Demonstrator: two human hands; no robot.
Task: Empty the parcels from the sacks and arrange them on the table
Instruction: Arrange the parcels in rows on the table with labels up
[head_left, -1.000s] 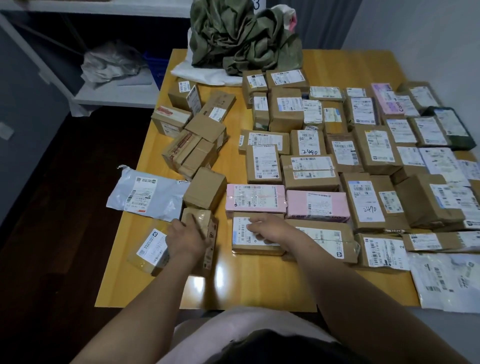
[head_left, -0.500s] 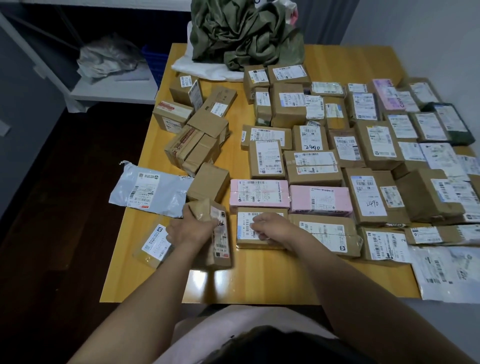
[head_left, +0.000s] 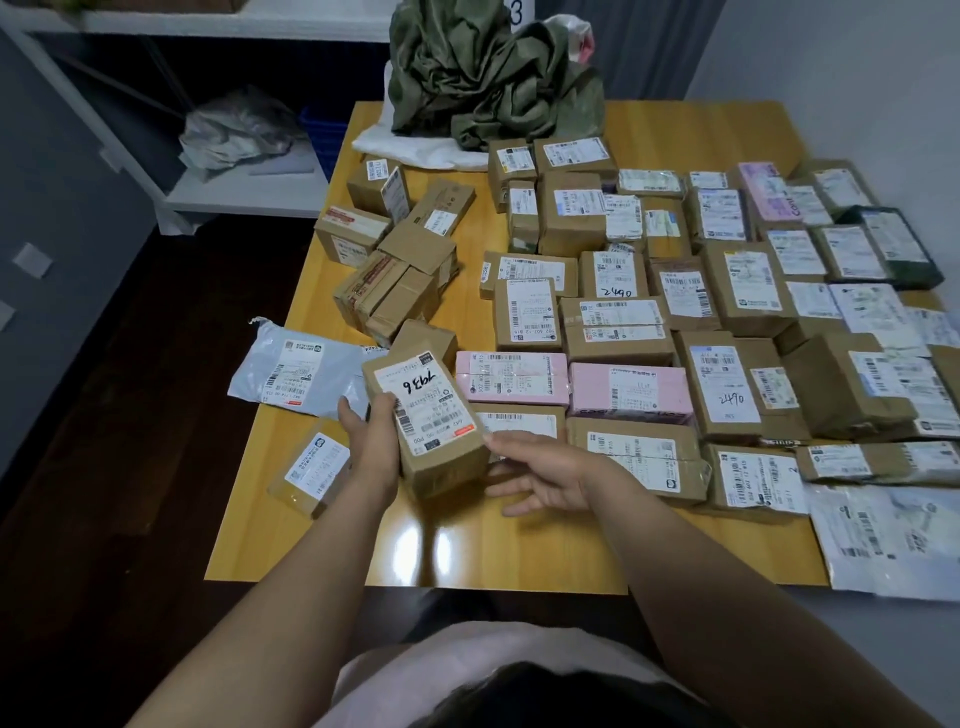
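Grey mailer bag (head_left: 296, 371): left edge of table (head_left: 467, 556), overhanging.
Left hand (head_left: 371, 441): curled round the carton's left side, thumb on its label.
Carton (head_left: 441, 452): held tilted above the near-left table area, label "7936" up.
Right hand (head_left: 545, 473): fingers spread, index fingertip at the carton's right edge.
Parcel rows (head_left: 727, 312): centre to right.

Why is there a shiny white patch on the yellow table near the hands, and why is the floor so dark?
Head view: the patch is glare, light bouncing off the glossy yellow wooden table; head view: the dark floor gets little light, so it sits in shadow; head view: the brown cardboard box in the left hand is sharp, its label readable.
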